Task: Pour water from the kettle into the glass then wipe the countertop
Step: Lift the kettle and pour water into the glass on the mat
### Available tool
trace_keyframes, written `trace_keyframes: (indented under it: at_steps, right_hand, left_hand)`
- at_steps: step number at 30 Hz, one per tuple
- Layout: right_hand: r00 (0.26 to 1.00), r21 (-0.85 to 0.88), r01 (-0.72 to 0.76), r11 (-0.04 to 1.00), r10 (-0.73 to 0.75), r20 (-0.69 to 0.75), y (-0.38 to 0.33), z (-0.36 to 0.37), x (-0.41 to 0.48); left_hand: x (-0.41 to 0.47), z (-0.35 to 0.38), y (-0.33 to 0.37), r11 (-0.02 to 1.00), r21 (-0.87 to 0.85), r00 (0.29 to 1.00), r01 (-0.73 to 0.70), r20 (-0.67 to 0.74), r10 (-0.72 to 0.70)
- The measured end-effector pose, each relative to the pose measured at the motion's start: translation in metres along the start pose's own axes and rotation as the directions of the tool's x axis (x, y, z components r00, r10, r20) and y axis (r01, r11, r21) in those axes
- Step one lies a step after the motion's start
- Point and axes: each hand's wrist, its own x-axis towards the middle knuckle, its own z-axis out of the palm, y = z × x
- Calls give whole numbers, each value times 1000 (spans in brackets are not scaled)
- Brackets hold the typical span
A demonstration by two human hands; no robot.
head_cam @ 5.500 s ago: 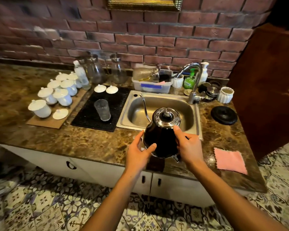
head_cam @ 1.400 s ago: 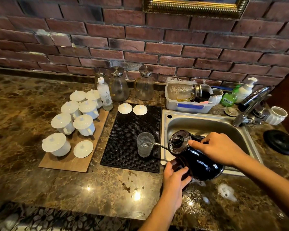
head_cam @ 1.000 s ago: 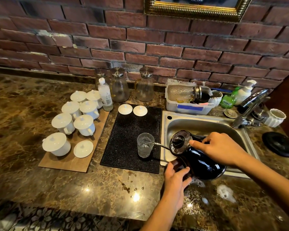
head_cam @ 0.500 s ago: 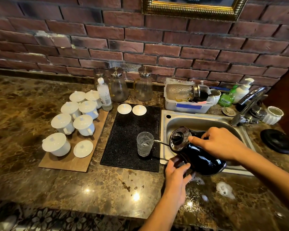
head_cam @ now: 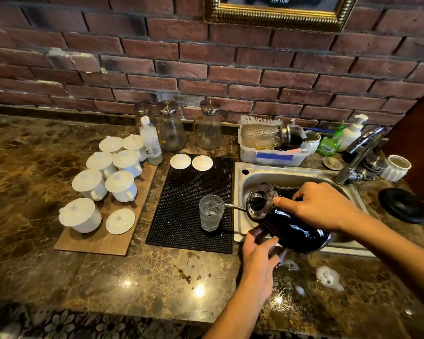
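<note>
A black gooseneck kettle (head_cam: 294,228) is tilted leftward over the sink's left rim. Its thin spout reaches above a clear glass (head_cam: 210,212) standing on the black rubber mat (head_cam: 181,192), and a thin stream of water runs into the glass, which holds some water. My left hand (head_cam: 260,255) grips the kettle's handle from below. My right hand (head_cam: 321,206) rests on the kettle's top, with the thumb pressed against the steel lid. Wet foamy patches (head_cam: 328,277) lie on the brown marble countertop (head_cam: 132,277) in front of the sink.
A steel sink (head_cam: 291,177) with a tap (head_cam: 360,152) sits at the right. Several white lidded cups (head_cam: 103,177) stand on a wooden board at the left. Glass jugs (head_cam: 208,128), a plastic tub (head_cam: 269,155), soap bottles and a black kettle base (head_cam: 402,204) line the back and right.
Since 5.5 s ago the kettle was carried from the counter's front edge to the glass and tipped. Over the last second it has tilted a little more and water keeps running.
</note>
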Motion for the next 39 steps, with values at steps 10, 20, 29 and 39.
trace_keyframes:
  at_steps: [10,20,29,39]
  right_hand:
    - [1000,-27,15,1000,-15,5,-2,-5,5]
    - [999,-46,31,998,-31,16,-7,-14,10]
    - [999,-54,31,998,-30,13,-8,-18,14]
    - [999,-61,37,997,-36,21,-7,-21,19]
  left_hand:
    - [0,3,3,1000,-11,1000,7,15,-7]
    - [2,8,4,999,-47,1000,-2,13,2]
    - [4,12,6,998,-67,1000,6,10,-5]
    - [7,14,5,995,-101,1000,23,2,-23]
